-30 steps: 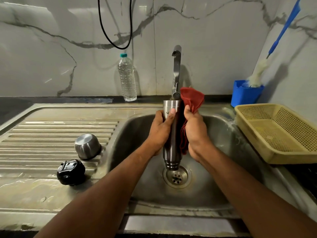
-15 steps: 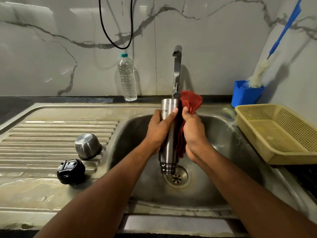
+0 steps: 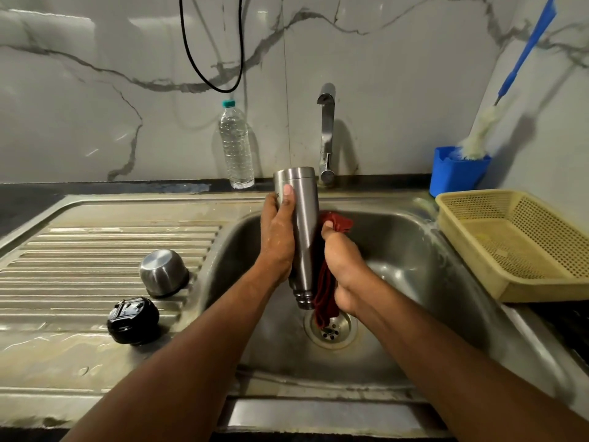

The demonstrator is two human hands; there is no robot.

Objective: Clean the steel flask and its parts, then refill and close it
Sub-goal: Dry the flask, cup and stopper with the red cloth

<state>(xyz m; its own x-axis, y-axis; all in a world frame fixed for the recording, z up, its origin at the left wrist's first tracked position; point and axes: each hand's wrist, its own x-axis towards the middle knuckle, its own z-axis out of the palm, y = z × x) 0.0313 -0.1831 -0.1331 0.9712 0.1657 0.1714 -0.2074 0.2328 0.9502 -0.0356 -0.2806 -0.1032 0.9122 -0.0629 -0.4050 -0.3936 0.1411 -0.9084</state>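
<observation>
The steel flask point(image 3: 302, 237) is upside down over the sink point(image 3: 414, 250) — long axis near upright, mouth hidden. The left hand point(image 3: 276, 237) grips it; the right hand point(image 3: 342, 269) clutches the red cloth point(image 3: 326, 295) — fingers hidden.

A silver steel flask point(image 3: 302, 224), red cloth point(image 3: 326, 291), black lid point(image 3: 132, 320), blue holder point(image 3: 455, 177) and yellow perforated basket point(image 3: 522, 247) are seen.

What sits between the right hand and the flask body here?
In the head view, a red cloth lies bunched between the right hand and the steel flask, which is held upside down over the sink.
</observation>
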